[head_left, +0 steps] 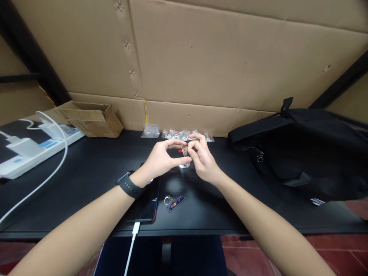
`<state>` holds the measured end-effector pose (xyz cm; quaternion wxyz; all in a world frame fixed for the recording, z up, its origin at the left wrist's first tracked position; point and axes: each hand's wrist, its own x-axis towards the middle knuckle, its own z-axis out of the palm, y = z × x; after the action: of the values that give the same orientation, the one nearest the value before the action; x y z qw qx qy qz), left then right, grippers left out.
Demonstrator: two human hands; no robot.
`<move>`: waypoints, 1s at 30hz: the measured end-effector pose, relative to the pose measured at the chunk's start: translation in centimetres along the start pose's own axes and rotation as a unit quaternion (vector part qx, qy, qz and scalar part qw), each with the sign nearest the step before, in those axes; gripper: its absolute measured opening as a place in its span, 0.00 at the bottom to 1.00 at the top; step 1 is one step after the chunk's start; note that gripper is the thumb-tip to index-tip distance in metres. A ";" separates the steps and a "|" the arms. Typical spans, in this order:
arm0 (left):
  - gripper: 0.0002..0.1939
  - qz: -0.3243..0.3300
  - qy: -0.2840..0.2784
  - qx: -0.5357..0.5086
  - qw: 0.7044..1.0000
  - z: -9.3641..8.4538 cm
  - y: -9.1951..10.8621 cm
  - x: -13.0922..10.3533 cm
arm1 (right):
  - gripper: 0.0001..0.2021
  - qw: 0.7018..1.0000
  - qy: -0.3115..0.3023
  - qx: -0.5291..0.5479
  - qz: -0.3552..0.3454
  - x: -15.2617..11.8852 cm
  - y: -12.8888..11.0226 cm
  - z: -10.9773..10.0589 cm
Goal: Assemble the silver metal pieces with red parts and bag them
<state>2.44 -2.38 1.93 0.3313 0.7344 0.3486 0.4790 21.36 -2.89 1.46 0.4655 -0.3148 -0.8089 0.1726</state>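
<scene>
Above the middle of the black table, my left hand grips a small clear plastic piece with a red bit between its thumb and fingers. Pinched fingers of my right hand meet the same piece from the other side. Fingers hide much of it, so its exact kind is unclear. Behind my hands lies a row of small clear packets with red bits. Nearer to me is a keychain with a dark, colourful tag and a metal clasp. A dark watch sits on my left wrist.
Beside my left forearm lies a phone with a white cable plugged in. At left are a white power strip and a cardboard box. A flat clear bag is near the back. A black bag covers the right side.
</scene>
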 end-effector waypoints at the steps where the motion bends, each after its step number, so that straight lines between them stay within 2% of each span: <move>1: 0.23 0.002 -0.004 0.001 1.000 0.0 0.0 0.0 | 0.10 1.000 -0.003 -0.005 -0.002 0.0 -0.1 -0.1; 4: 0.24 0.029 0.004 0.036 0.999 0.0 0.0 0.0 | 0.09 1.000 -0.008 -0.010 -0.006 0.1 -0.2 -0.4; 9: 0.23 0.074 0.059 0.135 0.986 -0.2 0.5 -0.3 | 0.09 1.000 -0.006 -0.004 0.002 0.2 0.1 -1.1; 12: 0.22 0.063 0.057 0.098 0.991 -0.5 0.6 -0.3 | 0.10 1.000 0.013 -0.011 0.024 0.3 0.5 -1.6; 15: 0.26 0.056 0.037 0.088 0.994 -0.5 0.7 -0.2 | 0.10 0.999 0.015 -0.011 0.027 0.4 0.7 -1.6; 22: 0.27 0.067 0.070 0.160 0.982 -0.2 0.5 -0.4 | 0.08 0.990 0.037 0.117 0.064 0.5 0.4 -1.8; 24: 0.27 0.077 0.080 0.187 0.976 -0.4 0.5 -0.4 | 0.10 0.988 0.028 0.134 0.074 0.4 0.2 -1.9; 27: 0.25 0.085 0.080 0.233 0.965 -0.5 0.7 -0.4 | 0.18 0.993 0.008 0.104 0.062 0.3 0.1 -1.8; 30: 0.24 0.083 0.073 0.259 0.959 -0.4 0.9 -0.5 | 0.16 0.998 0.006 0.052 0.031 0.4 0.0 -1.6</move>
<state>2.07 -3.22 2.59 0.0624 0.7847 0.4217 0.4501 22.56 -2.69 2.51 0.4800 -0.3164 -0.7862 0.2268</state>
